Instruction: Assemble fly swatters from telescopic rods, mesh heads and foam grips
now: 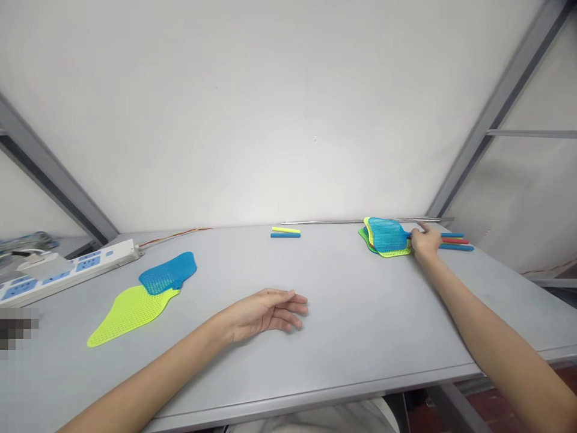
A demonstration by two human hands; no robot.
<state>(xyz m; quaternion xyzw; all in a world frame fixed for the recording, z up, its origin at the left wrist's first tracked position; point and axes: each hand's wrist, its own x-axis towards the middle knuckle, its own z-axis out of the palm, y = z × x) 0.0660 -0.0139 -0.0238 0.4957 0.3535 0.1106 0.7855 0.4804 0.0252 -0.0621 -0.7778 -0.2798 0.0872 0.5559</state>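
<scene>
At the back right, my right hand (426,242) is closed round the neck of a blue fly swatter (386,235), on top of a pile of several swatters. Yellow-green and green swatter heads (396,254) peek out beneath it. Blue and red handles (455,241) stick out to the right, past my fingers. My left hand (265,314) hovers over or rests on the table's middle, palm turned inward, fingers loosely apart and holding nothing. To its left lie a blue swatter head (169,272) and a yellow-green swatter head (130,314), overlapping, with no long handles attached.
Two short tubes, one yellow-green (286,230) and one blue (285,236), lie near the wall. Thin metal rods (324,222) run along the table's back edge. A white power strip (72,272) with a plugged-in adapter sits at the left, beside coloured wires (174,236).
</scene>
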